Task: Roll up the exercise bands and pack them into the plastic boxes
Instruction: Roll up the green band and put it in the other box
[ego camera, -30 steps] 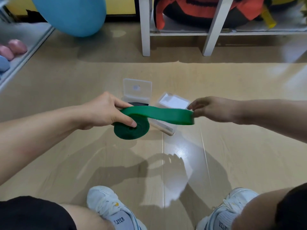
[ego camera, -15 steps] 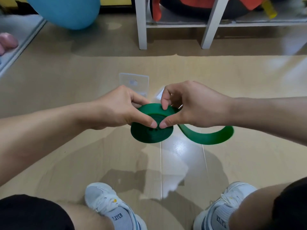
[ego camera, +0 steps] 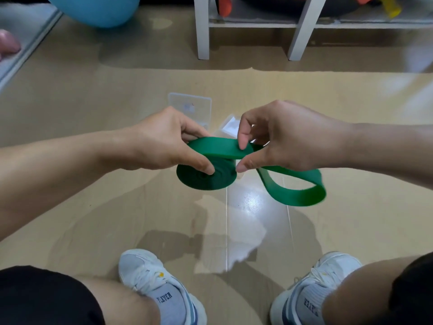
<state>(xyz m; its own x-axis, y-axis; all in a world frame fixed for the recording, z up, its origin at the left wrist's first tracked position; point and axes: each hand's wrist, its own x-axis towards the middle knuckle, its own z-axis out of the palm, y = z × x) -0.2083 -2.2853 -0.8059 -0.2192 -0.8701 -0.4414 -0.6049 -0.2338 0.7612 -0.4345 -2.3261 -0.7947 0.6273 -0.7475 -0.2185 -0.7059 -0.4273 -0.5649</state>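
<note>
— Can you see the plastic boxes (ego camera: 190,106)?
— Only bits; the hands cover most. The blue ball (ego camera: 98,9) is cut off on top.
— And the band's loop (ego camera: 302,198)?
— Blurry.

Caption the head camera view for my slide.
Both hands, left and right, roll a green exercise band above the floor.

Bright overhead light glares off the floor (ego camera: 251,202); soft shadows, wide-angle bending at edges
</note>
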